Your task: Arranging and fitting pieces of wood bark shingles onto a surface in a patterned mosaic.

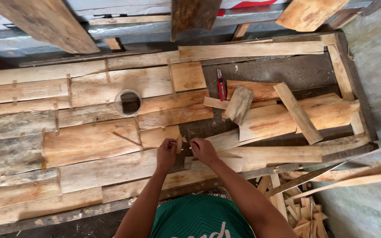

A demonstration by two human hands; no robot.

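My left hand [166,154] and my right hand [203,150] meet over the near middle of a workbench [265,70]. Between the fingertips they pinch a small flat wooden piece [179,144], held upright, with a thin pale strip running across it between the two hands. Under the hands lie pale wooden planks [111,172] set side by side, joined by small wooden cross pieces. A short wood block [188,162] lies just below my right hand.
A round hole [128,102] is cut in the plank panel. A red-handled utility knife [220,84] lies at the back middle. Loose boards [287,117] pile up on the right. Wood offcuts [303,211] lie on the floor at lower right.
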